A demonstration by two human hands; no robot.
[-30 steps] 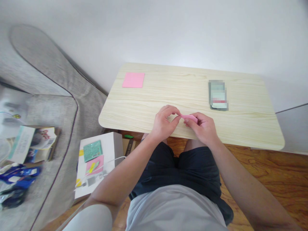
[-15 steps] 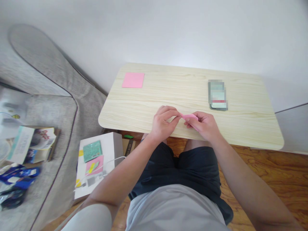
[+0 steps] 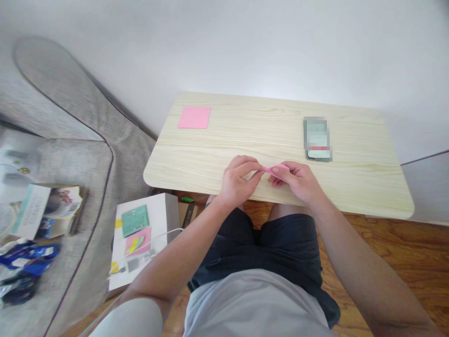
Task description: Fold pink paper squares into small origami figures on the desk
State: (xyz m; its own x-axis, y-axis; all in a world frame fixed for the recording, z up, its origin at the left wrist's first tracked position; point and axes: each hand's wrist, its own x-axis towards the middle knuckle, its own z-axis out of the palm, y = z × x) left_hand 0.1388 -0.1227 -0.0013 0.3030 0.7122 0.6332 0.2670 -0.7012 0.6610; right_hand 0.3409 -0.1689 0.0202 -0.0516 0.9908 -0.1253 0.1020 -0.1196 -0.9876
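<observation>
A small folded pink paper (image 3: 277, 168) is pinched between both my hands just above the near edge of the light wooden table (image 3: 266, 135). My left hand (image 3: 238, 180) grips its left end with curled fingers. The fingers of my right hand (image 3: 298, 181) are closed over its right end. A pink pad of square paper (image 3: 194, 117) lies flat at the table's far left corner. A phone (image 3: 317, 139) lies to the right of the middle, beyond my right hand.
A grey sofa (image 3: 70, 140) stands to the left, with books and a blue bag on it. A white box (image 3: 140, 236) with a green card and pink notes sits on the wooden floor by my left leg. A white wall is behind the table.
My hands have shifted slightly on the pink paper; the right hand's fingers have turned and the paper sits a little flatter between them.
</observation>
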